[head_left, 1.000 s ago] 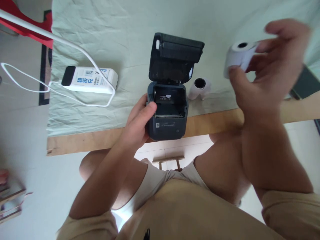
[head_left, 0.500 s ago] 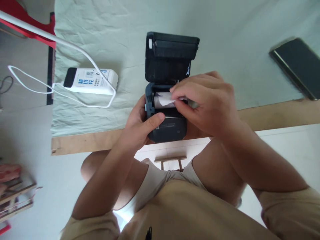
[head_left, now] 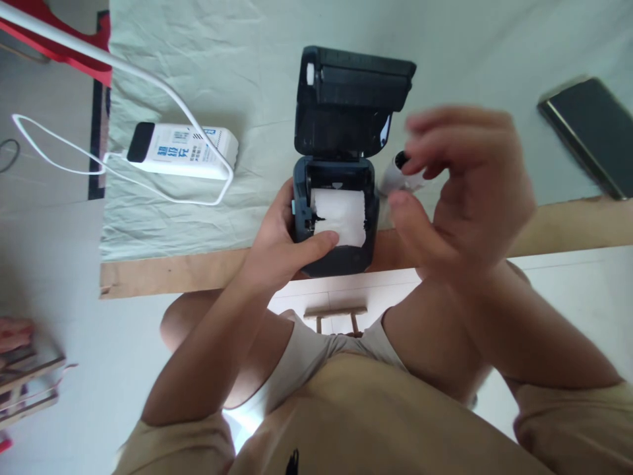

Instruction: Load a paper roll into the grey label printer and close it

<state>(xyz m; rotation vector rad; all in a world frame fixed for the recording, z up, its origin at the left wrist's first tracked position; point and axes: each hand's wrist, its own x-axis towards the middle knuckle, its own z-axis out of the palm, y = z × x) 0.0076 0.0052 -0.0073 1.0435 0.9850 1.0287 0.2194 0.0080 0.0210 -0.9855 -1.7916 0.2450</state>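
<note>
A small dark label printer (head_left: 337, 262) rests at the table's front edge with its lid (head_left: 346, 125) raised. Inside it lies a roll of white paper (head_left: 341, 210), its loose end drawn out over the front lip. My left hand (head_left: 284, 247) grips the printer's left side, the thumb pressing on the paper end. Off to the printer's right, my right hand (head_left: 465, 191) is in the air, fingers apart, blurred and holding nothing. Partly behind its fingers, a white paper roll (head_left: 394, 177) with a dark core lies on the cloth.
A white power bank (head_left: 182, 150) with a white cable (head_left: 173, 109) lies on the left of the green cloth (head_left: 257, 39). A dark phone (head_left: 591, 135) lies at the right. The table's wooden edge (head_left: 168, 274) runs along the front, and a red chair (head_left: 54, 33) stands at upper left.
My right hand has let go of the paper and moved right, away from the printer. The paper end now lies over the front lip under my left thumb. The white roll beside the printer has come into view.
</note>
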